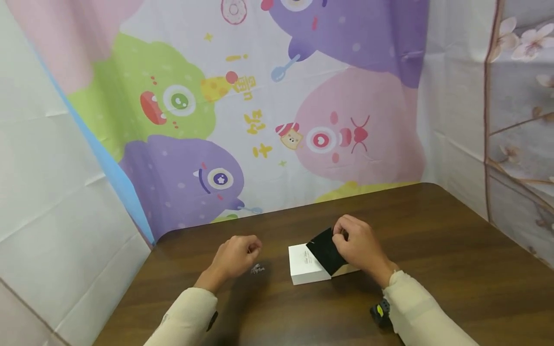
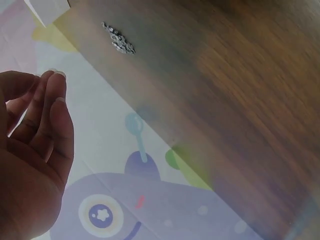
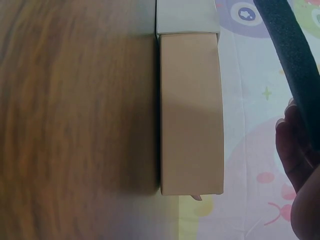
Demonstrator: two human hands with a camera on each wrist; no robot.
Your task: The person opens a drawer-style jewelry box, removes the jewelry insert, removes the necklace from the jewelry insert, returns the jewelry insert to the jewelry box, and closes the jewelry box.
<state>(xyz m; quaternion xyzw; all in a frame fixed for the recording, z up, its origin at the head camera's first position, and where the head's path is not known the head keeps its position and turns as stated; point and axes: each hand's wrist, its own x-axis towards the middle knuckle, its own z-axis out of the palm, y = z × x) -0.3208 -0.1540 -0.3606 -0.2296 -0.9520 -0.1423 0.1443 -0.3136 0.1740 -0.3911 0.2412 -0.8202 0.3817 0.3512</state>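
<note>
My right hand point(image 1: 358, 244) pinches a black foam pad point(image 1: 325, 252) by its edge, tilted above a box. The white sleeve point(image 1: 302, 265) of that box lies on the table with small lettering on top. A tan inner drawer point(image 3: 191, 115) is pulled partway out of it, toward the right; the pad and hand hide the drawer's inside. To the left, a small heap of silver chain point(image 2: 119, 41) lies on the wood. Over and beside the chain hovers my left hand point(image 1: 237, 255), fingers loosely bent, with nothing visible between them.
A brown wooden table point(image 1: 285, 317) bears everything. Behind it hangs a cartoon-printed cloth point(image 1: 268, 182), and pale cloths point(image 1: 454, 120) hang at both sides. Dark straps point(image 1: 381, 312) are on the wrists.
</note>
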